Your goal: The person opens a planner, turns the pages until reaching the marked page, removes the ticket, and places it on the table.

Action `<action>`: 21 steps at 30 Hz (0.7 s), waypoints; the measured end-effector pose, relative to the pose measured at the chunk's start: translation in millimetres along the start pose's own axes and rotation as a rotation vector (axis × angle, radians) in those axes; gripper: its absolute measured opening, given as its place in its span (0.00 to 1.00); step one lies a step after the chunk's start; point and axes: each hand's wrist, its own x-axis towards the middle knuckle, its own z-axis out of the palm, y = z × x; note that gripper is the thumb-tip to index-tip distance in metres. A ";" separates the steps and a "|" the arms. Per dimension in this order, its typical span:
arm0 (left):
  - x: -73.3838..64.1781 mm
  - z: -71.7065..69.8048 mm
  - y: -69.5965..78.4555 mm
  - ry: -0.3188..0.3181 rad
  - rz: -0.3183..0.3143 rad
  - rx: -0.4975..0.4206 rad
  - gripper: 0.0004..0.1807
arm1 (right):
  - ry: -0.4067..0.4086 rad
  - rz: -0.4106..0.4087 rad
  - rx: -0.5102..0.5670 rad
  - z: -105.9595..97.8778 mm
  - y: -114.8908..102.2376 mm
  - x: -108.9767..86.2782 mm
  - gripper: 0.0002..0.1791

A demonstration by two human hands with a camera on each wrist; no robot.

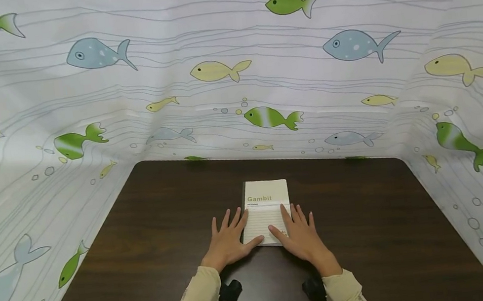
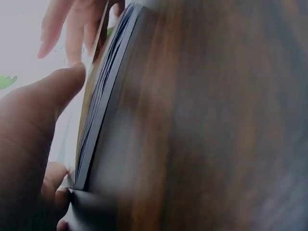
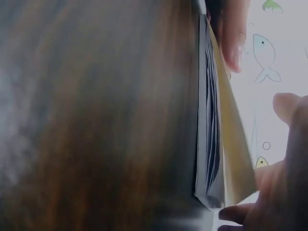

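Observation:
A notebook point(image 1: 269, 222) with a cream cover, a dark left spine and the word "Gambit" lies flat on the dark wooden table. My left hand point(image 1: 229, 241) is spread along its left side, index fingertip at the edge and thumb over the lower edge. On the other side my right hand point(image 1: 300, 235) reaches over the lower right part of the cover with straight fingers, its thumb on the cover. In the right wrist view the cover point(image 3: 233, 154) stands a little away from the pages point(image 3: 211, 120). The left wrist view shows the page edges point(image 2: 108, 91) beside my left thumb point(image 2: 62, 86).
The brown table point(image 1: 394, 232) stretches out around the notebook. A white sheet with fish and wavy lines point(image 1: 210, 30) hangs behind it and along both sides. Black devices point(image 1: 230, 291) sit under both wrists by the beige sleeves point(image 1: 197, 297).

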 end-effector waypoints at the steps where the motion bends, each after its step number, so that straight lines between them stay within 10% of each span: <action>1: -0.4 0.9 -0.7 0.004 0.004 -0.002 0.53 | 0.000 -0.001 0.005 0.4 -1.3 -0.5 0.49; 8: -0.9 9.5 -0.1 0.029 0.024 -0.028 0.64 | 0.081 -0.067 0.028 -1.6 -8.6 -0.9 0.47; 15: -4.5 7.2 2.7 0.132 0.005 -0.153 0.55 | 0.227 -0.362 0.380 -5.5 -12.2 1.8 0.39; 21: -17.1 -4.3 0.6 0.310 -0.079 -0.422 0.49 | 0.018 -0.210 0.307 1.9 -7.7 -6.9 0.35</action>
